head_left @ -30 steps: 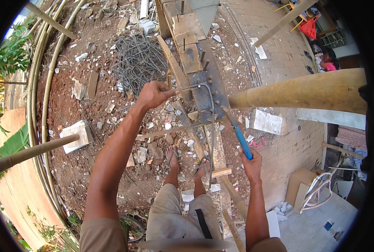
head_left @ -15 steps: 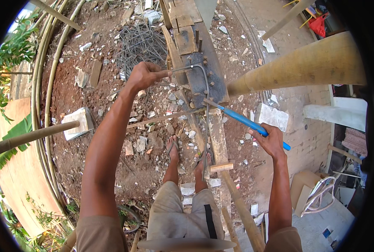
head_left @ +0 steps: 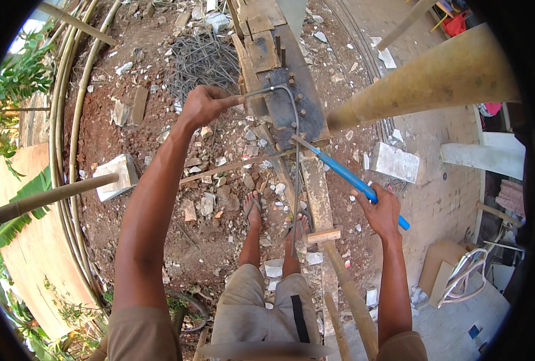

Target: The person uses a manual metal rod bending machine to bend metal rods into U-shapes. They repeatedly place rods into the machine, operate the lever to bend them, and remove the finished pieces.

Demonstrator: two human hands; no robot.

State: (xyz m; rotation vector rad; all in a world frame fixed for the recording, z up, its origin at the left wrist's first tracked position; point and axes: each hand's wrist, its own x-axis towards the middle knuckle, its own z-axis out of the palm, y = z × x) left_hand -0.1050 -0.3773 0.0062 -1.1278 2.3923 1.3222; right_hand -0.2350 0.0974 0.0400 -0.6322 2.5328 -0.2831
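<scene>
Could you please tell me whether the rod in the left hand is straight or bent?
Bent: the rod runs rightward from the left hand, then curves sharply toward the picture's lower edge.

The right hand (head_left: 381, 210) is now farther out toward 4 o'clock from the dark pegged plank (head_left: 282, 111) than a second ago. The blue-handled bar (head_left: 348, 174) swings from pointing at 11 o'clock to 10, and over the last half second turns slightly back toward 11. Its head, earlier apart from the bent steel rod (head_left: 296, 180) on the 3 o'clock side, now meets its long leg. The handle's butt now juts past the hand toward 4 o'clock. With the view shifted, the thick bamboo pole (head_left: 424, 84) slants more steeply toward 2 o'clock.
</scene>
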